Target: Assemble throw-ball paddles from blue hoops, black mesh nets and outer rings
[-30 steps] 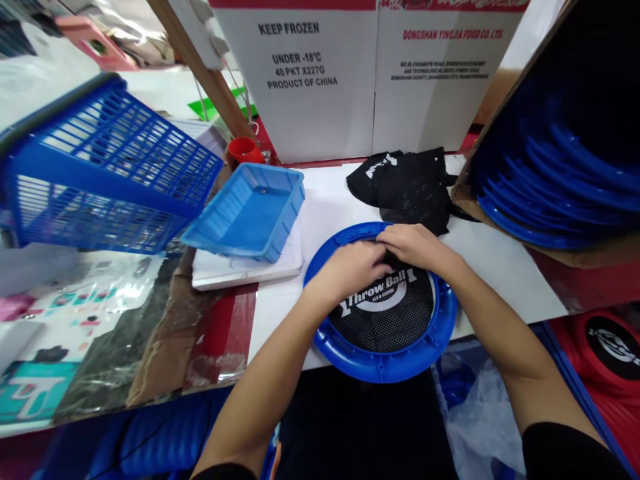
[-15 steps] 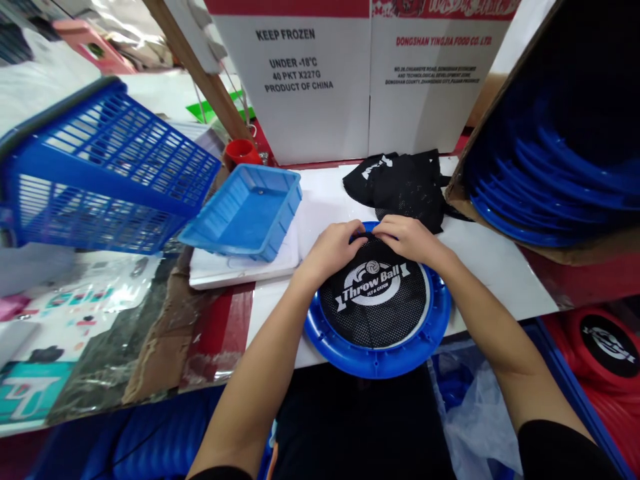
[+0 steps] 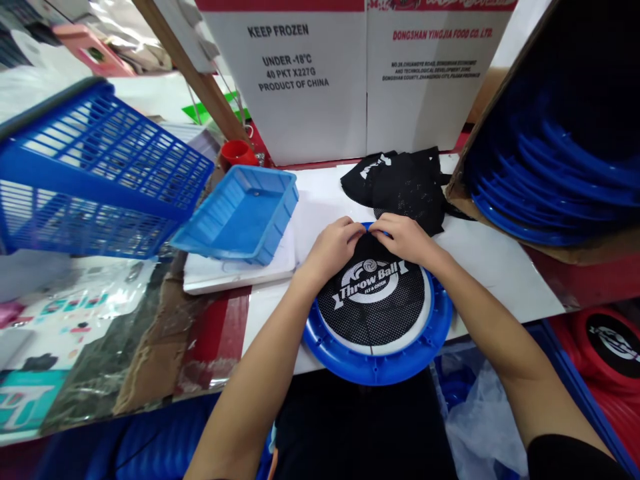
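A blue plastic ring [image 3: 379, 371] lies in front of me at the table's near edge. Inside it sits a round black mesh cloth [image 3: 395, 320] printed "Throw Ball" in white. My left hand [image 3: 336, 248] is closed, pinching the cloth's far edge at the ring's far rim. Close beside it, my right hand [image 3: 406, 237] pinches the same edge, with its fingers bent over the rim. The fingertips hide the exact spot they grip. A white crescent shows between the cloth's near edge and the ring. Just beyond my hands lie more black mesh cloths [image 3: 407, 190] in a loose pile.
A light blue tray [image 3: 245, 217] stands left on a white slab, beside a tilted blue basket [image 3: 100, 170] and a red cup [image 3: 239, 153]. A white carton [image 3: 300, 120] stands behind. At right, a cardboard box holds blue rings [image 3: 555, 180]; red discs [image 3: 605, 373] lie below.
The cloth has shifted away from me, and the white crescent at its near edge has grown wider. My hands stay at the far rim, with the fingertips slightly rearranged.
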The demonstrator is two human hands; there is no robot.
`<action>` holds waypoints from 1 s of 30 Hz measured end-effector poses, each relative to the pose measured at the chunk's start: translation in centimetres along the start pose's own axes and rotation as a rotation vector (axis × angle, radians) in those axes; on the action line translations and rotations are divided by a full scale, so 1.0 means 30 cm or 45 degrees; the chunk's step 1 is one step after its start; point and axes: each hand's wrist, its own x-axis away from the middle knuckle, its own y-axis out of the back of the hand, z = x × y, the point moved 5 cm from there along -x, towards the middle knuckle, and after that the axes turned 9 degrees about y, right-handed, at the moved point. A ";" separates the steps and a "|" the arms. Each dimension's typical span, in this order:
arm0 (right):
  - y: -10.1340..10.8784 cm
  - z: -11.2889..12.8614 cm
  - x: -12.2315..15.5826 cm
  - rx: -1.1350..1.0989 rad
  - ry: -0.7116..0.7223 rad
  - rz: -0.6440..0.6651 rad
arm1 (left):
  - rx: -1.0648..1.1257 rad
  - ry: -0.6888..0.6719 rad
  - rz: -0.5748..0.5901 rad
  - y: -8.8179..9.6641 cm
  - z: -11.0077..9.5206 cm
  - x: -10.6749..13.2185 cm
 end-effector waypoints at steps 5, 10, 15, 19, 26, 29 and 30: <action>-0.001 0.005 0.002 0.022 0.006 -0.006 | -0.067 0.029 0.012 -0.006 -0.006 0.007; 0.001 0.014 -0.001 0.096 -0.006 0.038 | -0.120 0.062 0.055 -0.005 -0.016 0.009; 0.003 0.048 -0.009 0.316 -0.011 0.150 | -0.145 0.124 0.097 -0.012 -0.019 0.003; 0.002 0.084 -0.014 0.519 -0.012 0.251 | -0.125 0.151 0.093 -0.019 -0.016 -0.009; -0.026 0.117 -0.014 0.721 0.084 0.275 | -0.133 0.195 0.090 -0.035 -0.006 -0.019; -0.039 0.105 -0.020 0.707 0.075 0.312 | -0.181 0.173 0.131 -0.035 -0.006 -0.026; -0.036 0.100 -0.020 0.694 0.065 0.327 | -0.203 0.158 0.150 -0.029 -0.010 -0.025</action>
